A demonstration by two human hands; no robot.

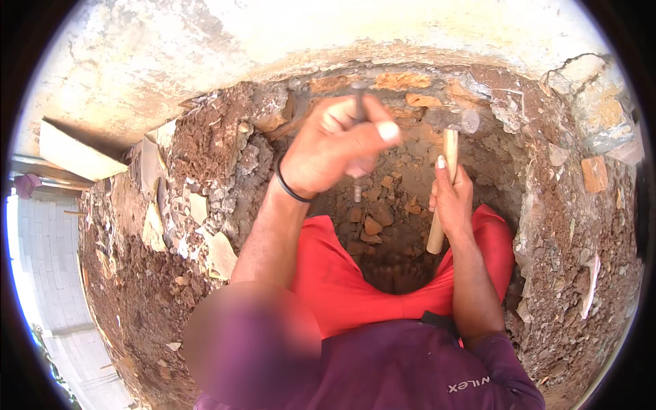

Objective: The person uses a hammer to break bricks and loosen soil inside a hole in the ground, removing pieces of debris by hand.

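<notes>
My left hand (342,140), with a black band at the wrist, is raised near the middle of the view, closed around a thin metal chisel (357,193) whose ends show above and below my fingers. To its right, my right hand (452,198) grips the wooden handle of a hammer (449,142); its grey metal head sits at the top, slightly blurred. Both tools are over a dug pit (379,219) with broken brick pieces and dirt at the bottom, between my red-clad legs. My bare toes show dimly down in the pit.
A pale, stained wall (287,31) with exposed brick (403,80) along its base rises ahead. Heaped soil and rubble (205,157) line both sides of the pit, with a pale board (78,154) at the left. A paved surface (55,287) shows at far left.
</notes>
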